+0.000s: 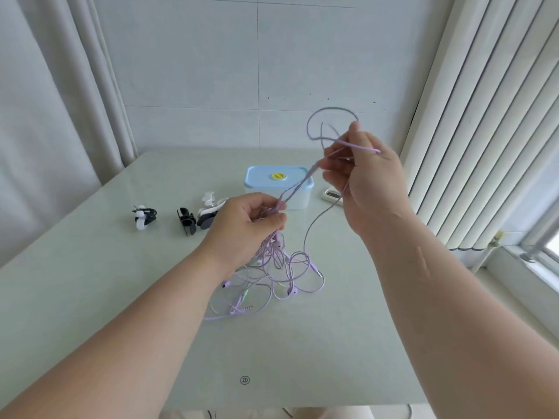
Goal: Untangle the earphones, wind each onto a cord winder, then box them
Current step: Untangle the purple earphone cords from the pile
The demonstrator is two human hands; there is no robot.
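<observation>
A tangle of lilac earphones (272, 282) lies on the pale green table (90, 297), with plugs and earbuds sticking out at its front. My left hand (245, 225) pinches a bunch of the cords just above the heap. My right hand (363, 173) is raised higher and to the right, gripping a cord strand that loops above its fingers; strands run taut between the two hands. Black and white cord winders (144, 217) (187, 220) (208, 211) sit at the left. A lidded light blue box (276, 186) stands behind my hands.
A small white device (331, 195) lies right of the box, partly behind my right wrist. Curtains hang at the left and vertical blinds (484, 116) at the right, beside a window sill. A tiled wall backs the table.
</observation>
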